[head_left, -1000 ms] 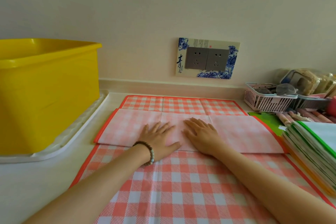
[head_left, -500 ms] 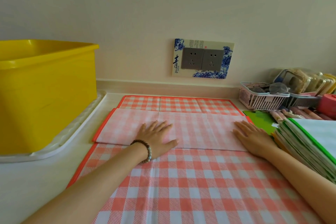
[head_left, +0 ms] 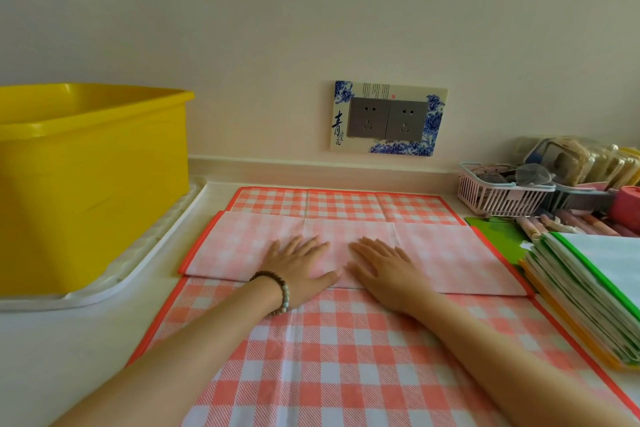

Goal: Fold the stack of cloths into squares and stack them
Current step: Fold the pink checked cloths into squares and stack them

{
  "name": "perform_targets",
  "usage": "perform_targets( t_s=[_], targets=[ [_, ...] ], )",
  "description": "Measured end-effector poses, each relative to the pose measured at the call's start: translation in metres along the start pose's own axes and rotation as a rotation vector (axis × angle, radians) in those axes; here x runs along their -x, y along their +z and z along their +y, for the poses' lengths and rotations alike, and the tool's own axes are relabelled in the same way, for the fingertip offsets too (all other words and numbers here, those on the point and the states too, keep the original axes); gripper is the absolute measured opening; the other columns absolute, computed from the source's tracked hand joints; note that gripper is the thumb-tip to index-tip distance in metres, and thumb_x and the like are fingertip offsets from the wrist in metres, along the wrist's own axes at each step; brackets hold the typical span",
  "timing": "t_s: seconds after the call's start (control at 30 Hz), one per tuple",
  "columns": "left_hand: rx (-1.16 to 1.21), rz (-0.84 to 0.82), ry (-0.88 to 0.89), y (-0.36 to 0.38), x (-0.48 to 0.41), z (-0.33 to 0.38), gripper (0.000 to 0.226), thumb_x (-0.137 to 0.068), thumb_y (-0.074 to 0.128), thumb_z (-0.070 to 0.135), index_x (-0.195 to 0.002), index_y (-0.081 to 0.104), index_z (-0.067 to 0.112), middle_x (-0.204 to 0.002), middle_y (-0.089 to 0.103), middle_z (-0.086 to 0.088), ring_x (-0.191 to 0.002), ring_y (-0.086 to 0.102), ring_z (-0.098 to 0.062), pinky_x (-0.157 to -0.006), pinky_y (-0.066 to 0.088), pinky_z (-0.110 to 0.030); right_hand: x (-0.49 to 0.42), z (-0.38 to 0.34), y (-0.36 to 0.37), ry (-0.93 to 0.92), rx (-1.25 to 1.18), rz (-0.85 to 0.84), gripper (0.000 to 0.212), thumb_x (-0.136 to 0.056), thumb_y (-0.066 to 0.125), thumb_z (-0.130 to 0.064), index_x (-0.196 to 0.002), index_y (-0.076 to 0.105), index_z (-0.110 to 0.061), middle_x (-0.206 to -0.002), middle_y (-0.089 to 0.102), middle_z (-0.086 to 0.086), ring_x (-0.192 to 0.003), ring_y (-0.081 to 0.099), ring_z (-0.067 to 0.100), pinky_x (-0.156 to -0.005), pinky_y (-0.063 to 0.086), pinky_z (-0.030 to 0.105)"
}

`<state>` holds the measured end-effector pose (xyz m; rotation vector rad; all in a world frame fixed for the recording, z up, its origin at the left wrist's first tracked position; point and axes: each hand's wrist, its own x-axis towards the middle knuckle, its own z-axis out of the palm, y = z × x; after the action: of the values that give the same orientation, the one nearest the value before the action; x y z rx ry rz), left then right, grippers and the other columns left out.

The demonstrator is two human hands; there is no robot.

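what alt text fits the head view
The left hand and right hand press flat, side by side, on the folded strip of a red checked cloth; a yellow tub stands at left, a stack of cloths at right.

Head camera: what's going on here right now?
A person is partway through folding a red-and-white checked cloth spread out in front of them. One folded band lies across it, paler side up. The left hand and right hand rest flat, side by side, on the middle of that band, pressing it down. A stack of cloths sits at the right. A yellow tub stands on a white tray at the left.
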<state>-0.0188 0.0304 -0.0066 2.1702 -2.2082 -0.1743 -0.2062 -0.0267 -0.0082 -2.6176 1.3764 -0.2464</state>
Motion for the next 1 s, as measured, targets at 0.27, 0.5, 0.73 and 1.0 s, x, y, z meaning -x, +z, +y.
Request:
perform_targets(
  t_s=[0.27,0.5,0.73,1.0],
  targets=[
    [-0.012,-0.011,-0.061,-0.002,-0.002,-0.015,0.082,-0.077,0.014,0.082,-0.147,0.003,0.042,-0.158,-0.007,0.012,-0.146,-0.007,-0.017,-0.114,-0.002,-0.056,0.000,0.002,0.000,0.026,0.028,-0.042,0.060,-0.093,0.019,-0.063,-0.148,0.011,-0.040,-0.158,0.006,-0.013,-0.146,0.002,0.010,-0.119,0.000,0.037],
    [0.007,-0.008,-0.232,-0.012,0.006,-0.081,0.123,-0.037,-0.008,0.099,-0.147,0.001,0.044,-0.158,-0.008,0.011,-0.146,-0.005,-0.020,-0.116,0.001,-0.051,0.001,0.003,-0.002,0.014,0.040,-0.060,0.063,-0.092,0.016,-0.065,-0.148,0.009,-0.040,-0.158,0.004,-0.014,-0.146,0.001,0.009,-0.119,-0.001,0.037],
    [-0.015,-0.118,-0.305,-0.033,-0.010,-0.077,0.093,-0.076,0.016,0.084,-0.150,0.007,0.028,-0.159,0.004,-0.001,-0.145,0.009,-0.026,-0.116,0.015,-0.047,0.001,0.002,-0.003,0.018,0.022,-0.069,0.063,-0.092,0.018,-0.064,-0.149,0.009,-0.039,-0.158,0.004,-0.013,-0.146,0.000,0.010,-0.119,-0.001,0.037],
    [0.139,-0.022,0.007,-0.049,-0.081,-0.022,0.069,-0.090,0.040,0.060,-0.143,0.033,0.017,-0.146,0.037,-0.004,-0.132,0.037,-0.022,-0.108,0.034,-0.040,0.001,0.002,-0.004,0.020,-0.007,-0.047,0.062,-0.093,0.022,-0.063,-0.148,0.012,-0.038,-0.158,0.005,-0.014,-0.146,0.001,0.008,-0.119,-0.001,0.035]
  ],
)
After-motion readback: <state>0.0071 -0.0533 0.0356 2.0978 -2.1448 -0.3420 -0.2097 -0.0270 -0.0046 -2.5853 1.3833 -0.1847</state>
